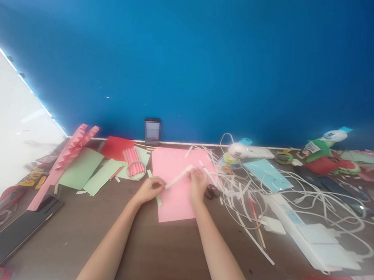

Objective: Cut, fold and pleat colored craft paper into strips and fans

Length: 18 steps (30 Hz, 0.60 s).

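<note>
My left hand (151,188) is closed in a pinch at the near left end of a narrow white strip (178,177), which looks like paper or tape. My right hand (199,183) has its fingers together at the strip's far end. The strip slants over a pink paper sheet (176,208) lying on the table. Dark scissor handles (211,191) show just right of my right hand; the rest of them is hidden. A pale green strip (159,200) lies by the sheet's left edge, close to my left hand.
Left are folded pink paper (62,162), green sheets (83,167), a pleated pink piece (133,161) and a large dark phone (26,229). A small phone (152,131) leans on the blue wall. Tangled white cables and scraps, a glue bottle (237,151) and a power strip (298,230) crowd the right.
</note>
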Each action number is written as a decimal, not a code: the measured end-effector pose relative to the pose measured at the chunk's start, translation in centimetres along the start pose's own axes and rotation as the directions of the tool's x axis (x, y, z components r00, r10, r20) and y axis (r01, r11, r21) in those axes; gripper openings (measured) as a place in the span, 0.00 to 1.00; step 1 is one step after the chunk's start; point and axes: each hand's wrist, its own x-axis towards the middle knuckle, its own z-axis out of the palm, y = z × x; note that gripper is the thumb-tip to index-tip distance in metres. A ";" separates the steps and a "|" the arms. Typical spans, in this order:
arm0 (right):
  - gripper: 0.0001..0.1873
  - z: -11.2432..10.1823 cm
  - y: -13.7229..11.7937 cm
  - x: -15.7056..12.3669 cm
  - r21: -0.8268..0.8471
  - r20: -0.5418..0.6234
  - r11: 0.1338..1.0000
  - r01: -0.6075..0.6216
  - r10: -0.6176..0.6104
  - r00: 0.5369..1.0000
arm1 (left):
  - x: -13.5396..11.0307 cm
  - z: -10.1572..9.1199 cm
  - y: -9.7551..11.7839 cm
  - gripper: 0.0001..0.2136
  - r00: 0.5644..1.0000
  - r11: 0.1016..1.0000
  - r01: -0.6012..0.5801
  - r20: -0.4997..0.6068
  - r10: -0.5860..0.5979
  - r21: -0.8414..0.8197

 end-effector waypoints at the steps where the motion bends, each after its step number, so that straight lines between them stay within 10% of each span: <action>1: 0.20 0.0 0.0 -0.2 -0.042 0.025 0.999 0.034 -0.033 0.999 | 0.0 0.0 0.0 0.05 1.000 1.000 0.010 -0.005 -0.010 -0.008; 4: 0.18 0.2 0.0 -1.0 -0.206 0.201 0.952 0.227 -0.186 0.962 | 0.1 0.0 0.1 0.05 0.998 0.998 0.043 -0.042 -0.046 -0.055; 10: 0.06 1.0 -0.6 -3.4 -0.298 0.666 0.748 0.593 -0.282 0.691 | 0.0 0.3 0.2 0.06 0.991 0.995 0.014 -0.129 -0.027 -0.103; 18: 0.07 1.3 -0.3 -3.9 -0.264 0.669 0.801 0.537 -0.248 0.700 | -0.2 0.7 0.3 0.06 0.987 0.997 -0.033 -0.161 0.022 -0.066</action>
